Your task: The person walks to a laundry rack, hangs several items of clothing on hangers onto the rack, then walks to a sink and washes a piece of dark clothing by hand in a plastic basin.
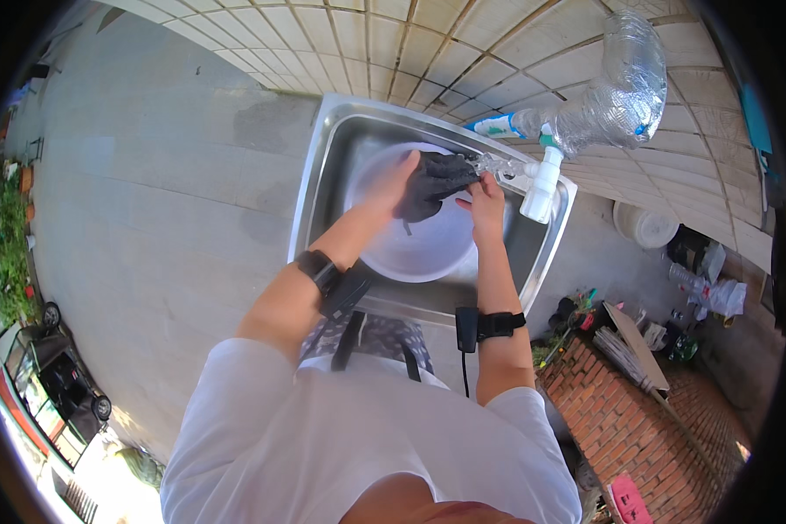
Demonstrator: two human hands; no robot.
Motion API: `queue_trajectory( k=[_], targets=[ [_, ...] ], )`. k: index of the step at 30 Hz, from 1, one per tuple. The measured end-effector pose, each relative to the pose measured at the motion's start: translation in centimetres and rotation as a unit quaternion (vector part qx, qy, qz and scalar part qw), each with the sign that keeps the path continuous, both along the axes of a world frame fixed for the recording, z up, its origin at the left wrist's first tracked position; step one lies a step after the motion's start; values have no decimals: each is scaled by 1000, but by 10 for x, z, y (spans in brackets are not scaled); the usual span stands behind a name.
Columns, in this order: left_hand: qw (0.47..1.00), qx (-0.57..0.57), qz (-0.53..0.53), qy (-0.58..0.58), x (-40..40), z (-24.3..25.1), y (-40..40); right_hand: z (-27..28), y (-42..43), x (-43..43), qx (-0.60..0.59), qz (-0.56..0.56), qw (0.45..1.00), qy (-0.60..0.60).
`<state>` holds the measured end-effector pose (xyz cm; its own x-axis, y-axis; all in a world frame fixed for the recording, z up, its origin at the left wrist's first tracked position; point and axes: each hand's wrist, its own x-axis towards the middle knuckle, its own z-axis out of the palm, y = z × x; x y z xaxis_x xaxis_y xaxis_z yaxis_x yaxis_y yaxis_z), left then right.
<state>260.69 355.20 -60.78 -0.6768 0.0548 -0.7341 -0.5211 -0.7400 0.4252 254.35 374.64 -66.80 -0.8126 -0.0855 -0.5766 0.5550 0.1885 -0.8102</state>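
A dark grey wet cloth (429, 187) is bunched between my two hands above a pale round plastic basin (419, 262). My left hand (396, 180), slightly blurred, grips the bulk of the cloth with its thumb on top. At the cloth's far right end, my right hand (488, 206) pinches an edge between thumb and fingers. Water (498, 165) runs from a white plastic tap (542, 187) onto the cloth beside my right fingertips. The basin sits inside a stainless steel sink (324, 239), and a thin dark strip shows in it under the cloth.
A foil-wrapped pipe (619, 92) bends down to the tap along a tiled wall (419, 46). Paved ground (164, 190) spreads to the left. Right of the sink are a white bucket (652, 226), a broom (629, 360) and brickwork (619, 406). Each forearm wears a strapped black device.
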Motion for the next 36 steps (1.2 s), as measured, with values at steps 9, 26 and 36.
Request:
queue_trajectory(
  k=[9, 26, 36],
  targets=[
    [992, -12, -116, -56, 1, -34, 9, 51, -33, 60, -49, 56, 984, 164],
    [990, 88, 98, -56, 10, -23, 51, 48, -56, 94, 196, 122, 867, 442],
    [983, -160, -34, 84, 16, -33, 73, 77, -47, 120, 227, 64, 870, 432]
  ],
)
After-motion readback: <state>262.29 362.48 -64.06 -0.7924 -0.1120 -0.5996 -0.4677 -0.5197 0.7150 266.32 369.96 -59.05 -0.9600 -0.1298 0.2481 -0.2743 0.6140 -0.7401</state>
